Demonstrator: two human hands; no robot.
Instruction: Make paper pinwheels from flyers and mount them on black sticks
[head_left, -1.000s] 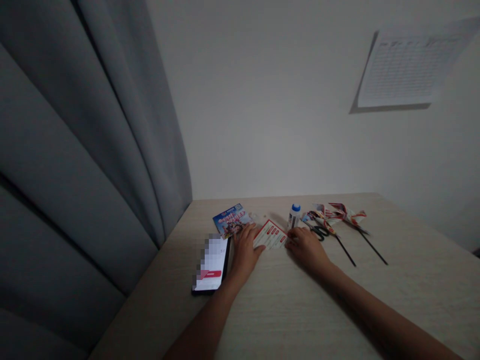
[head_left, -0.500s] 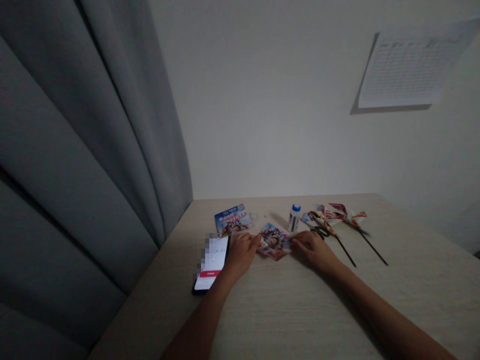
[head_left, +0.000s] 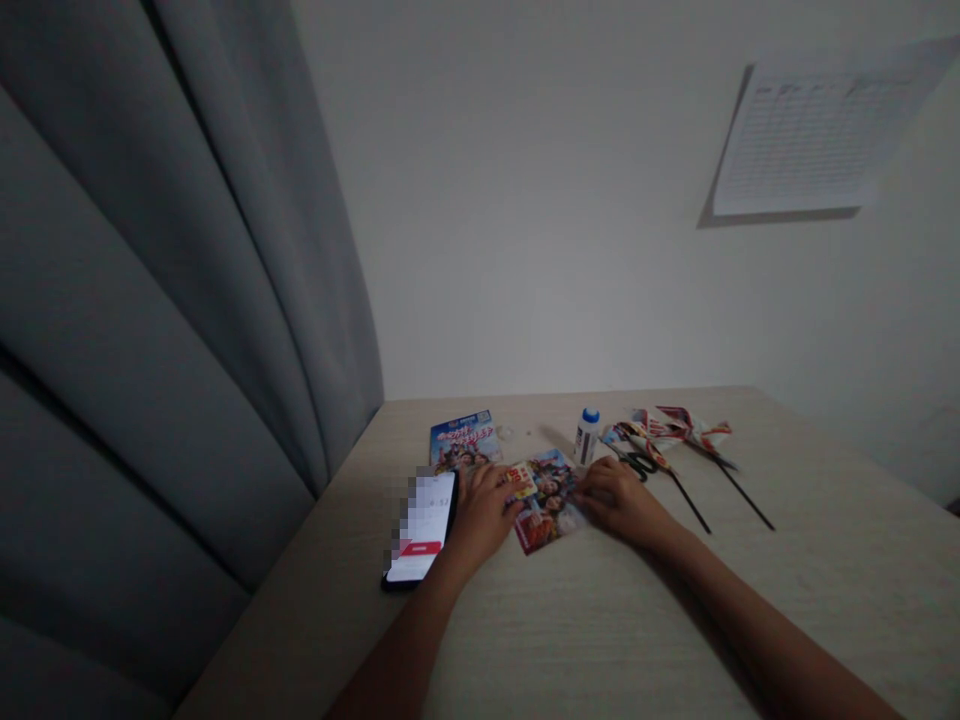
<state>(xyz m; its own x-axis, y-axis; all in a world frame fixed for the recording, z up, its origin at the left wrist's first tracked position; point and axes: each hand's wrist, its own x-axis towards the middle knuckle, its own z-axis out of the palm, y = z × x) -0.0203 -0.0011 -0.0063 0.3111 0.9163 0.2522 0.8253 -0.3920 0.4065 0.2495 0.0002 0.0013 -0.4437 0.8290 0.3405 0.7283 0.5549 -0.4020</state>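
A colourful printed flyer (head_left: pixel 553 498) lies on the table between my hands, with its lower corner pointing toward me. My left hand (head_left: pixel 486 512) rests on the flyer's left side, fingers spread and lying fairly flat. At the opposite edge, my right hand (head_left: pixel 616 500) has its fingers curled together on the paper; the fingertips are partly hidden. Just behind the right hand stands a white glue bottle (head_left: pixel 586 440) with a blue cap. Beside my left wrist is a lit phone (head_left: pixel 420 525).
Another printed flyer (head_left: pixel 463 440) lies behind the phone. On the right are black-handled scissors (head_left: pixel 641 465) and paper pinwheels (head_left: pixel 664 428) on dark sticks (head_left: pixel 750 500). A grey curtain (head_left: pixel 300 300) borders the table's left side. A printed sheet (head_left: pixel 795 140) hangs on the wall.
The flyer between my hands looked smaller and folded; now it lies more opened out, its lower corner nearer me. My left hand's fingers have spread over its left side.
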